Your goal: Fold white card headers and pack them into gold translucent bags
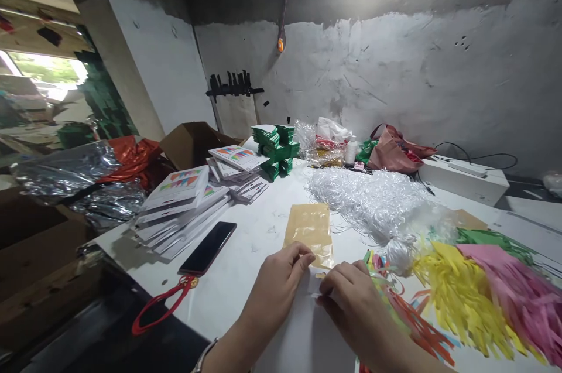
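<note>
A white card (307, 332) lies in front of me at the table's near edge, with a small cut-out near its top. My left hand (285, 273) pinches the card's upper left corner between thumb and forefinger. Curled over the upper right part of the card is my right hand (346, 288), its fingers closed; what sits between them is mostly hidden. Just beyond both hands lies a tan sheet (308, 223) with shiny clear strips on it. Colourful tissue strips (380, 264) lie right beside my right hand.
Printed white cards (175, 203) are stacked at left, near a black phone (208, 247) with a red cord (147, 326). Green bundles (278, 153) stand behind. At right are clear shiny strands (364, 200), yellow tassels (452, 291), pink tassels (518, 285) and a white box (465, 180).
</note>
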Available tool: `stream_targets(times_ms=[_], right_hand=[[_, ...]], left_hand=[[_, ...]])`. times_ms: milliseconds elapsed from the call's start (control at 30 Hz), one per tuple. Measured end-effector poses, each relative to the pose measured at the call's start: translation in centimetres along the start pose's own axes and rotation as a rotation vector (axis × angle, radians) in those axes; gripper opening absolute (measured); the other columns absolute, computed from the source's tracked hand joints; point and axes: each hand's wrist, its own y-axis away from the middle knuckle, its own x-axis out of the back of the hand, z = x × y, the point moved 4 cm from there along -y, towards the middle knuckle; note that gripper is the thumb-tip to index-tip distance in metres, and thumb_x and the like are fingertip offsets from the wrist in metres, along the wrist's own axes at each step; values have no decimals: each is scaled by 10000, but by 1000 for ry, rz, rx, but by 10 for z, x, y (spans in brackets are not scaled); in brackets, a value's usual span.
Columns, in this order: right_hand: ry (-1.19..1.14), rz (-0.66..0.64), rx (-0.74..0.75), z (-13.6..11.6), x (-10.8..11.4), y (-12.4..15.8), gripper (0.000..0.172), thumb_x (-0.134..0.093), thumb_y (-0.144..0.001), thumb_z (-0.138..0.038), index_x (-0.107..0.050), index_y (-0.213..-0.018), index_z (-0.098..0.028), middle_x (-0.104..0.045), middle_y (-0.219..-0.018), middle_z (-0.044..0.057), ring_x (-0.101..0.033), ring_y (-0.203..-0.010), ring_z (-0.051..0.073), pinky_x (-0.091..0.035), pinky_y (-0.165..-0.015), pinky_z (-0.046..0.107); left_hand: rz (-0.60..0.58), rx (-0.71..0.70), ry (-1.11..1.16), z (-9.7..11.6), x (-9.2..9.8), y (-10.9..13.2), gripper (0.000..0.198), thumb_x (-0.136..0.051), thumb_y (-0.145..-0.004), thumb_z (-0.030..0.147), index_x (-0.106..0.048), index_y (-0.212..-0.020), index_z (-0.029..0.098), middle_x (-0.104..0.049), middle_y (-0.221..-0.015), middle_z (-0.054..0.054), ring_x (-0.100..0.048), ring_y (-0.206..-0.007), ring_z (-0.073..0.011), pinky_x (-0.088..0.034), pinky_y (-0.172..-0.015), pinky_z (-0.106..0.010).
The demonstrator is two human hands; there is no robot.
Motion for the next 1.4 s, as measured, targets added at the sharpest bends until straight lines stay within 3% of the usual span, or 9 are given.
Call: stream_targets(times_ms=[167, 300, 567, 700, 833, 967, 1067, 1200, 1400], right_hand=[[43, 87, 59, 3, 5, 9, 224, -657, -850, -82, -536, -973, -225, -620, -799, 0, -572, -728, 217, -395, -697, 335], [85, 180, -13, 12, 11, 12, 537, -745, -829, -207, -464, -1286, -225, -641, -1072, 94, -601, -985, 302, -448, -839, 424], [-87, -135, -121, 19, 10, 11, 235, -761, -866, -349, -606, -762, -208, -642, -676, -28, -578, -627, 162, -389, -641, 284], [-116, -222, -161, 20, 10, 14, 142, -740, -885, -306, -637, -855, -212, -657, -707, -29, -581, -652, 160, -372, -623, 264], [-93, -159, -152, 20, 10, 13, 376, -897, -696, -394, -590, -779, -192, -657, -710, -19, -565, -659, 170, -358, -637, 282], [-303, -315, -242, 23, 15, 10, 204, -741, -874, -250, -583, -756, -197, -638, -681, -44, -527, -595, 115, -332, -535, 224], [-273, -399, -294, 23, 22, 9, 213, -801, -762, -125, -628, -850, -213, -697, -785, -33, -602, -707, 146, -385, -588, 225], [-142, -407, -296, 23, 18, 9, 387, -946, -587, -301, -640, -806, -208, -712, -785, -22, -623, -744, 188, -374, -605, 250], [-311, -425, -367, 27, 11, 0, 242, -835, -763, -387, -673, -733, -209, -618, -608, -63, -564, -587, 126, -347, -514, 216]], left_hand=[[6, 0, 30, 0, -2, 5, 290, -447, -980, 399, -608, -815, 223, -649, -755, 17, -597, -737, -186, -422, -701, -285], [11, 10, 58, -2, -7, 11, 291, -460, -983, 410, -633, -832, 231, -673, -774, 19, -607, -739, -182, -427, -689, -275], [-50, -15, 98, -2, -20, 20, 304, -473, -984, 420, -636, -809, 231, -653, -736, 32, -612, -719, -165, -438, -681, -260], [-50, -4, 92, -2, -20, 21, 304, -481, -981, 430, -638, -806, 237, -662, -742, 33, -611, -719, -162, -437, -669, -252], [-52, -11, 94, 0, -21, 19, 311, -475, -983, 429, -634, -797, 237, -650, -722, 35, -606, -694, -158, -438, -652, -249], [-82, -27, 102, -1, -22, 17, 305, -484, -977, 428, -642, -798, 237, -658, -728, 35, -610, -703, -157, -444, -655, -243], [-55, -23, 100, -4, -20, 17, 294, -502, -972, 425, -650, -797, 241, -657, -718, 41, -603, -686, -150, -440, -643, -234], [-41, -19, 110, -4, -23, 16, 294, -502, -973, 428, -645, -799, 239, -668, -718, 41, -612, -678, -148, -448, -638, -233], [-85, -44, 102, -1, -27, 15, 305, -488, -974, 420, -649, -792, 235, -661, -705, 39, -625, -675, -149, -453, -637, -232]])
